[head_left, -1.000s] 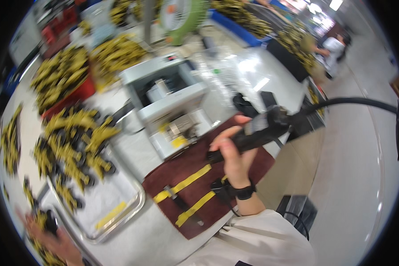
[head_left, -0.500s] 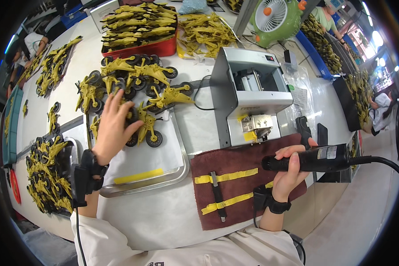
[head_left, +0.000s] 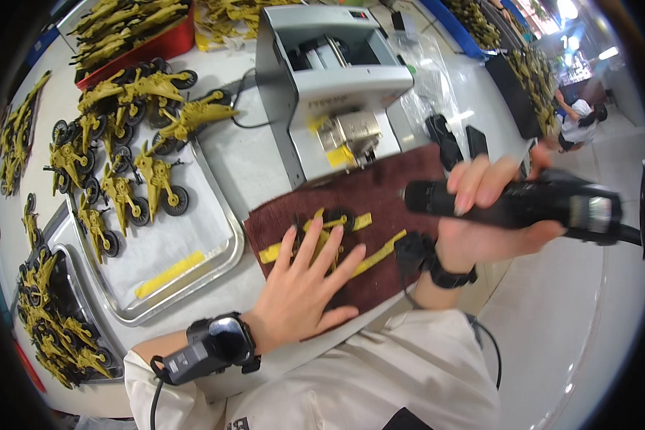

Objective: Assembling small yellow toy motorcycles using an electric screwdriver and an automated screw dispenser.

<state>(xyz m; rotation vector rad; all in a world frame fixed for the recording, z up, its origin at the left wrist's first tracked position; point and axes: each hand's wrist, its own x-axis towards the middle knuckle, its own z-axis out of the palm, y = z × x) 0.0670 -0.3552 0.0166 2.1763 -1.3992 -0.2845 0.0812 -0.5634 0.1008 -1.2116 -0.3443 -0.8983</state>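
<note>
My left hand [head_left: 301, 283] lies with fingers spread over a yellow toy motorcycle [head_left: 335, 218] with black wheels. The toy rests on a maroon cloth [head_left: 387, 188], and my fingers hide much of it. In my right hand [head_left: 480, 215] is a black electric screwdriver [head_left: 530, 206], its fingers wrapped round the body. The tip points left, held above the cloth and apart from the toy. Yellow tape strips [head_left: 380, 252] run across the cloth.
Left of the cloth stands a metal tray [head_left: 226, 251] with several toy motorcycles [head_left: 154, 172]. A grey machine [head_left: 337, 93] sits beyond the cloth. Another tray [head_left: 79, 287] of toys is at far left, a red bin [head_left: 150, 51] at the back. A person [head_left: 580, 125] is at far right.
My left hand has moved from the tray's toys to the cloth, where a toy motorcycle now lies under it. The right hand still holds the screwdriver. The whole view has shifted.
</note>
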